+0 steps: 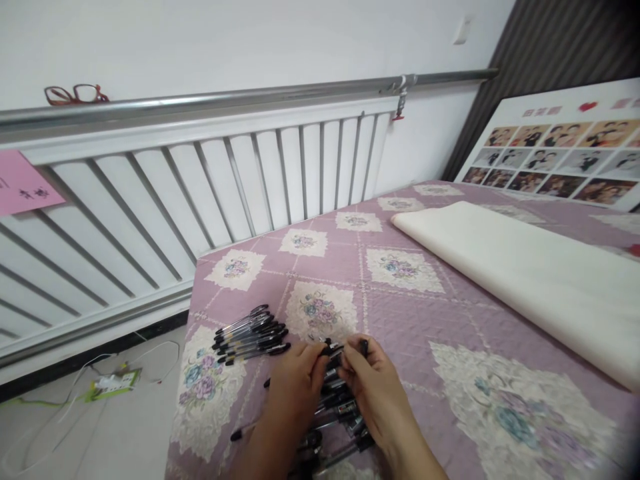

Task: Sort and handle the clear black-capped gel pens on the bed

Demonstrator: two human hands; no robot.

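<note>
My left hand (296,377) pinches the dark end of a black pen (334,349) above the bed-like flowered cloth (330,263). My right hand (373,381) closes on the pen's other side, with a black tip showing by its forefinger. The fingers hide much of this pen. Below and between my hands lies a loose heap of black and clear pens (333,420), partly covered by my wrists. To the left of my left hand, a neater bundle of capped pens (250,337) lies side by side, their black caps mostly toward the right.
A folded cream sheet (525,280) lies at the right. Behind it leans a photo board (555,147). A white radiator (240,180) and a metal pipe (225,97) with red glasses (75,95) run along the wall. A power strip (114,385) with cables lies on the floor.
</note>
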